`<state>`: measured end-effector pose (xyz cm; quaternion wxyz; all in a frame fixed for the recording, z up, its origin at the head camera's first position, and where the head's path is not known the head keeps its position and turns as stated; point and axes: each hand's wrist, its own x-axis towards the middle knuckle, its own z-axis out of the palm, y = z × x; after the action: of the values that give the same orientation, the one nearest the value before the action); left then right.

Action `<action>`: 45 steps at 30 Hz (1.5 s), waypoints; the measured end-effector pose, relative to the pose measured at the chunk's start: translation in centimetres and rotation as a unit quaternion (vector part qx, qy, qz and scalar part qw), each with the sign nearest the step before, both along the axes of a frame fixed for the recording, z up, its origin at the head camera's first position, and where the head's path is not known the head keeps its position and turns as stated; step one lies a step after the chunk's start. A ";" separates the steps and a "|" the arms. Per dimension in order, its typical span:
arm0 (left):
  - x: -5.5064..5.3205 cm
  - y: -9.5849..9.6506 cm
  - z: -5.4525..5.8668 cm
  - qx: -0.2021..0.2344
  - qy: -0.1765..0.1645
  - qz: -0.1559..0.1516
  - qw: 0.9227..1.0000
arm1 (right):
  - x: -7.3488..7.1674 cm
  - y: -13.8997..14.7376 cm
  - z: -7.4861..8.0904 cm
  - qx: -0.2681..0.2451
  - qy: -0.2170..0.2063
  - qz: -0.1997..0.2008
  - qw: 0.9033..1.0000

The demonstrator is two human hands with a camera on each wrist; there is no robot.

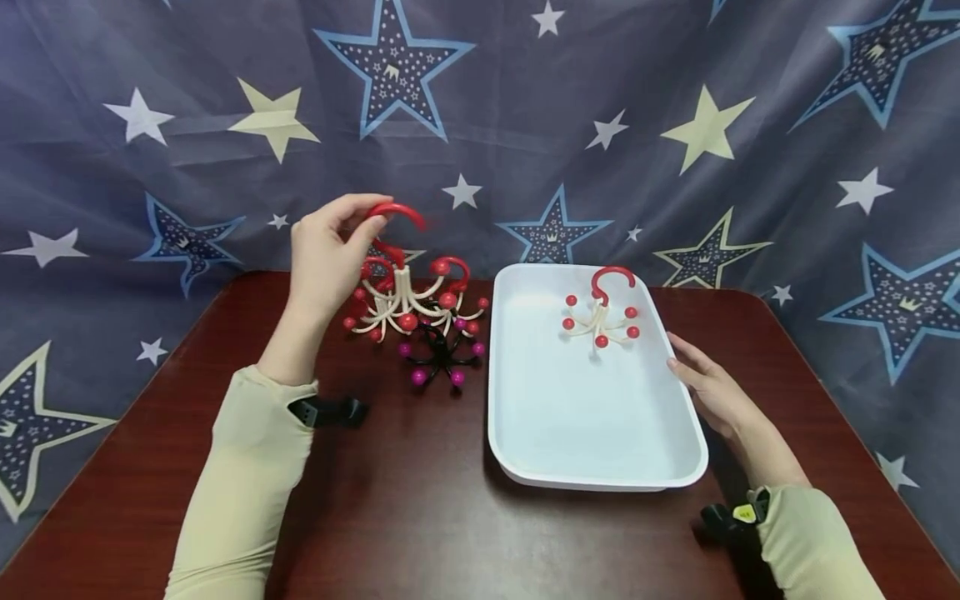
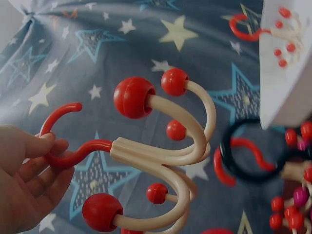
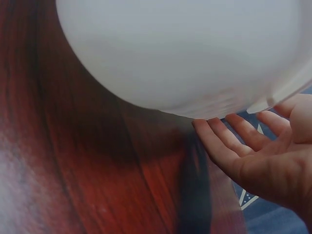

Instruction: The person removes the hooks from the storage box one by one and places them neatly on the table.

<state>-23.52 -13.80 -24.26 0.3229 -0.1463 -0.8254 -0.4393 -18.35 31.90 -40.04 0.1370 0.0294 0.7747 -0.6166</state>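
My left hand [image 1: 324,254] pinches the red hook of a multi-arm hanger [image 1: 402,287] between thumb and fingers. This hanger has a cream stem and curved cream arms tipped with red balls; in the left wrist view the held hanger [image 2: 156,148] fills the middle. Behind and below it stand more cream-and-red hangers [image 1: 381,308], partly hidden, and a black hanger [image 1: 441,357] with magenta balls. My right hand [image 1: 723,400] rests against the right side of a white tray [image 1: 577,417], its extended fingertips [image 3: 201,127] at the outer wall. Another cream-and-red hanger [image 1: 600,317] sits inside the tray, hook up.
The dark reddish wooden table [image 1: 405,517] carries everything. At its back hangs a blue cloth [image 1: 495,108] printed with stars. Black straps with small devices are on both wrists, the left wrist device [image 1: 337,412] jutting out over the table.
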 end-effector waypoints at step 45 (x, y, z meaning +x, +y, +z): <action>-0.1 -8.4 -12.3 -0.020 -0.123 0.041 0.991 | -0.1 -0.1 -0.1 -0.019 0.007 0.003 1.000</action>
<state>-23.66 -22.17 -36.53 0.2335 -0.0633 -0.8729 -0.4236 -18.44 31.83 -40.15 0.1342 0.0207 0.7638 -0.6310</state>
